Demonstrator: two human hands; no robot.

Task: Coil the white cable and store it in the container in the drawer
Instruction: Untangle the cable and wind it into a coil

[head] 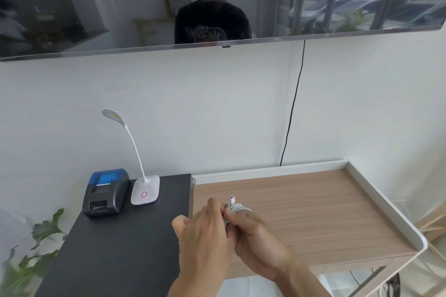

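Observation:
The white cable (237, 207) is bunched into a small coil between both hands, its plug end sticking up. My right hand (259, 243) wraps around the coil from the right and below. My left hand (205, 236) presses in from the left, its fingertips pinched on the cable loops. Both hands hover above the wooden desk (313, 212), near its left end. No drawer or container shows clearly; a pale glimpse below the desk's front edge is too cut off to identify.
A black cabinet top (115, 248) on the left carries a small blue-lidded printer (106, 193) and a white gooseneck lamp (144, 190). A plant (29, 260) stands lower left. A wall screen (217, 2) hangs above, with a black cord (293, 108) running down.

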